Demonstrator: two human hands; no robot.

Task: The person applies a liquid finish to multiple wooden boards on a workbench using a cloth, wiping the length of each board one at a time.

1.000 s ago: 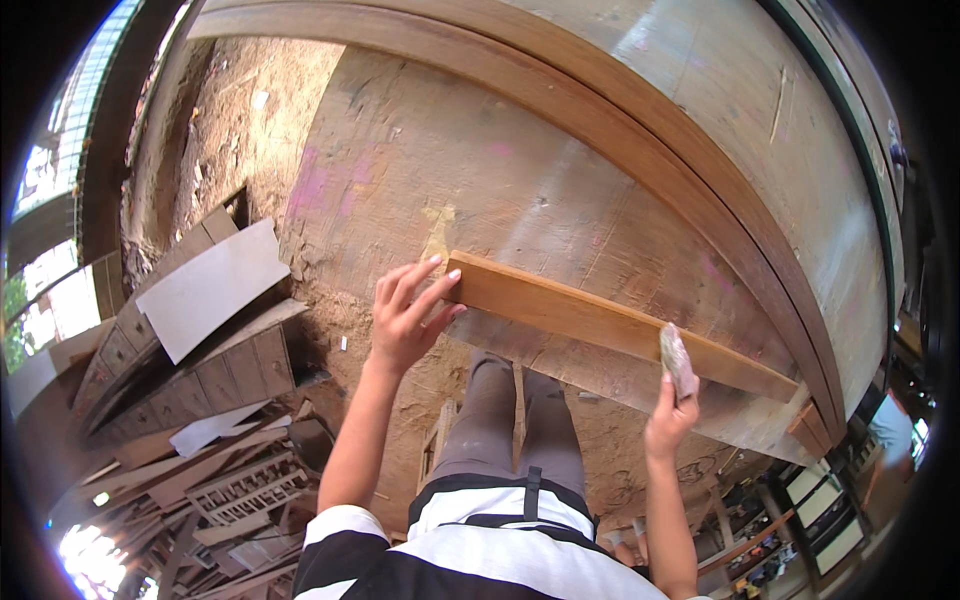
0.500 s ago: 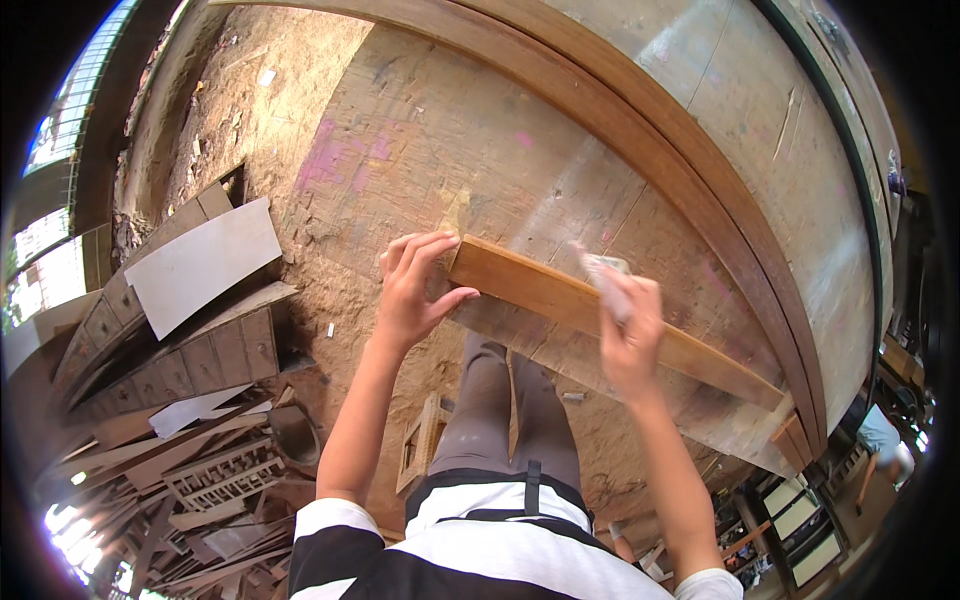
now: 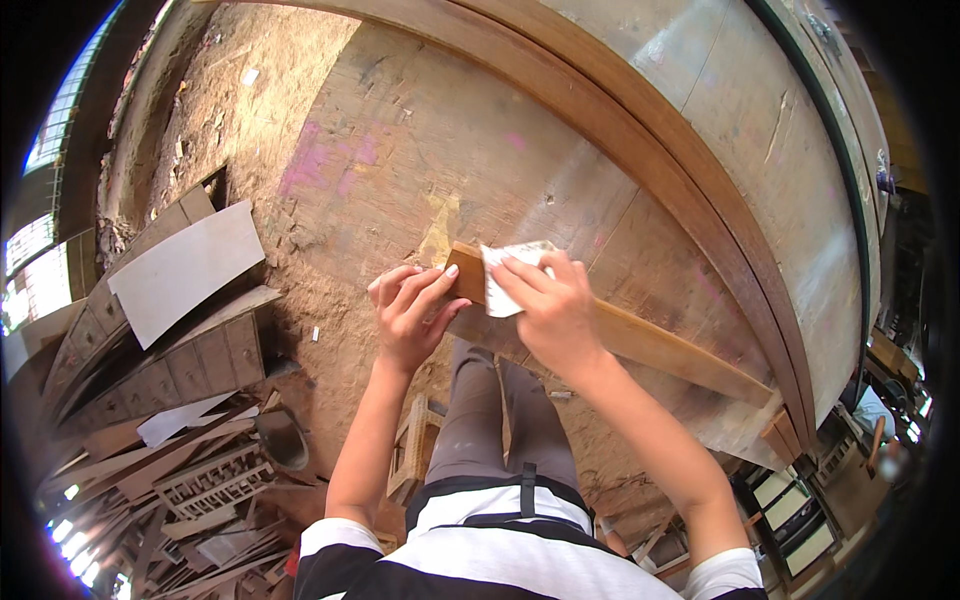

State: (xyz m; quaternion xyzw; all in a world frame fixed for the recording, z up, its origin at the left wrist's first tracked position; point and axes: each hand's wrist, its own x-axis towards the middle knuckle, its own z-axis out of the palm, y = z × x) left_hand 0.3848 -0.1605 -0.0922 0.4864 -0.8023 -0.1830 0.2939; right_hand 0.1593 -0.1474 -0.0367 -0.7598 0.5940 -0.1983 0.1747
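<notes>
A long, narrow brown wooden board (image 3: 680, 353) lies diagonally across a worn, paint-marked wooden worktop (image 3: 420, 130). My left hand (image 3: 410, 310) grips the board's left end, fingertips at its corner. My right hand (image 3: 545, 310) presses a folded white sheet (image 3: 497, 298), paper or cloth, on the board close beside my left hand, covering part of it. A short pale yellow patch (image 3: 438, 225) marks the worktop just beyond the board's end.
Two long wooden strips (image 3: 690, 170) run along the worktop's far side. At left are a pale sheet (image 3: 185, 275) on stacked panels and piles of scrap wood (image 3: 215, 490). A partly hidden person (image 3: 880, 420) is at far right; a small wooden frame (image 3: 410, 445) stands near my legs.
My right hand has moved left along the board with the white sheet, from near its right part to beside my left hand. My left hand has shifted slightly at the board's end.
</notes>
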